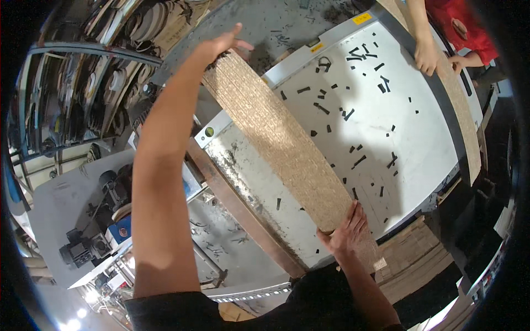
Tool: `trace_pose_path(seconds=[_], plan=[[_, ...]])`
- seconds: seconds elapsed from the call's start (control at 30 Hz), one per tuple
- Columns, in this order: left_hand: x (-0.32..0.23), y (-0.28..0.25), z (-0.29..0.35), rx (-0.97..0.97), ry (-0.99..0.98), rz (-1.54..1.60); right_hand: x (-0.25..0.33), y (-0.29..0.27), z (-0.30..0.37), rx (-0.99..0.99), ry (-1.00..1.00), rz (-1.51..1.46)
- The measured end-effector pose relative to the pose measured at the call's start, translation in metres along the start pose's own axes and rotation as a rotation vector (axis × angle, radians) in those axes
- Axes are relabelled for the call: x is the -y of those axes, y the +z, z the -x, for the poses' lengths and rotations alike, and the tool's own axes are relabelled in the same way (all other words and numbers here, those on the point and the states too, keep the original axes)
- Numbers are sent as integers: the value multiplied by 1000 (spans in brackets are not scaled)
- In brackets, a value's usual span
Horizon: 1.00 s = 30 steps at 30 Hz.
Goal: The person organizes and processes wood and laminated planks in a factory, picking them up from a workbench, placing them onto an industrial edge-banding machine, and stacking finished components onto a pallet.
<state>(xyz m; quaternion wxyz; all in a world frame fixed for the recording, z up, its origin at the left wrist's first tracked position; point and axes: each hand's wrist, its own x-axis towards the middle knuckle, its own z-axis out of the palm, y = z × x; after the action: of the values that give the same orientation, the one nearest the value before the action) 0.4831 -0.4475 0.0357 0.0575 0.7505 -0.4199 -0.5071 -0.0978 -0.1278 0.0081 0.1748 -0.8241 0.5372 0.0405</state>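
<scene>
A long chipboard strip slants across the white tabletop from far left to near right. Beyond its far end is my left hand, fingers stretched out and apart, the heel of the hand beside the board's corner. Any contact there is hard to make out. Closed on the near end of the strip is my right hand, with its thumb at the left edge and its fingers along the right side.
Several black scraps litter the white tabletop. At the far right a person in red holds a dark-faced board. A brown rail runs on the left, near a motorised machine. Racks of edging coils stand far left.
</scene>
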Motion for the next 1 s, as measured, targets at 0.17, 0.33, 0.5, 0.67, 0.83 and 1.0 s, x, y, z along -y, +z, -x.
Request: trace_pose_path(seconds=[0.17, 0.33, 0.5, 0.67, 0.83, 1.0], plan=[[19, 19, -32, -282, -69, -45, 0, 3, 2, -31, -12, 16], [39, 17, -45, -545, 57, -36, 4, 3, 0, -99, -8, -46], [59, 2, -26, -439, 237, 177, 4, 2, -2, -94, -15, -12], [88, 17, 4, -677, 36, -225, 1, 7, 3, -103, -27, -27], [89, 15, 3, -688, -59, -215, 2, 3, 2, -60, -5, 32], [85, 8, -14, -598, 110, 8, 6, -2, -3, -77, -27, 18]])
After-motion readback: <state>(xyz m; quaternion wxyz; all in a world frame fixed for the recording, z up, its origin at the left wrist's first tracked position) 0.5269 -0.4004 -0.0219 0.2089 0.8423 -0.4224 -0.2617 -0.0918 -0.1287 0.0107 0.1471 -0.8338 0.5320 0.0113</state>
